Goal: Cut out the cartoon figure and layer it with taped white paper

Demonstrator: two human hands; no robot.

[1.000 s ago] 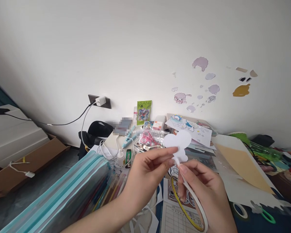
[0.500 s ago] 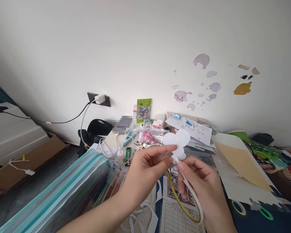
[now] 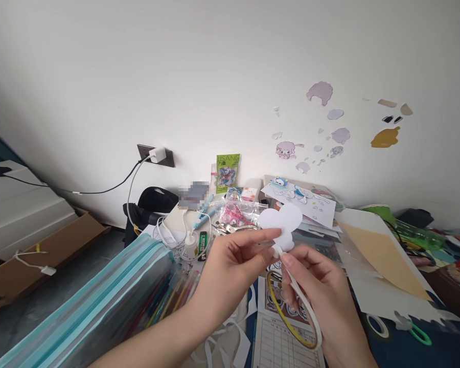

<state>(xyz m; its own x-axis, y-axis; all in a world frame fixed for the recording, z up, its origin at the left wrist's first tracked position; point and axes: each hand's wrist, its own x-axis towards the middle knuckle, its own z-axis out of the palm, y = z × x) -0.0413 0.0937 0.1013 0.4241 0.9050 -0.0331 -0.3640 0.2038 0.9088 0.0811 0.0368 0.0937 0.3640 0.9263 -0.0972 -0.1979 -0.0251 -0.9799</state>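
Observation:
My left hand (image 3: 230, 268) is closed in a pinch on the lower end of a white paper cutout (image 3: 285, 217) with rounded lobes. Between finger and thumb a narrow white tape end lies against the cutout. From there the strip runs down to a thin roll of tape (image 3: 317, 332) with a yellow inner ring. My right hand (image 3: 325, 286) has its thumb pressed on the strip just beside the cutout, and the roll hangs beneath that palm. My fingers hide part of the cutout's lower edge.
A clear pencil bag with teal zip (image 3: 84, 312) lies left. Green-handled scissors (image 3: 419, 333) and another tape roll (image 3: 377, 327) lie right. Behind my hands are a glue bottle (image 3: 190, 246), a green snack-like packet (image 3: 227, 174) and paper sheets (image 3: 322, 207). Paper cutouts (image 3: 320, 93) hang on the wall.
Both hands keep their grip on the cutout and tape with hardly any movement. The view has shifted very slightly.

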